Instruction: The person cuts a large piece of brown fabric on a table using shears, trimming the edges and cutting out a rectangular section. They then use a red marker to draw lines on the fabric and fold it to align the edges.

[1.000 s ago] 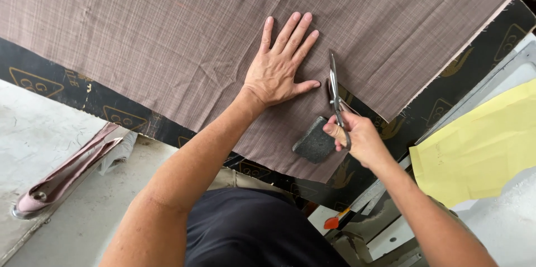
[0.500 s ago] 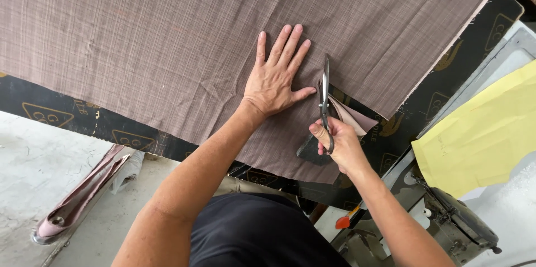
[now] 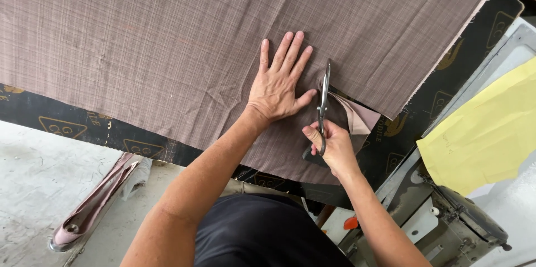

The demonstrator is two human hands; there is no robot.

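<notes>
A large sheet of brown plaid fabric (image 3: 167, 44) lies spread over a black table (image 3: 61, 124). My left hand (image 3: 279, 83) presses flat on the fabric, fingers apart, just left of the cut line. My right hand (image 3: 329, 144) grips the handles of metal scissors (image 3: 323, 97), whose blades point away from me into the fabric. To the right of the blades a cut flap of fabric (image 3: 354, 113) curls up and shows its paler underside.
A yellow paper sheet (image 3: 486, 133) lies on a sewing machine (image 3: 452, 217) at the right. A roll of pinkish fabric (image 3: 92, 205) leans on the concrete floor (image 3: 33, 178) at lower left. The black table edge carries gold markings.
The scissors and my right hand have advanced farther into the fabric, lengthening the cut. My left hand has shifted forward with them, and the cut flap has lifted more.
</notes>
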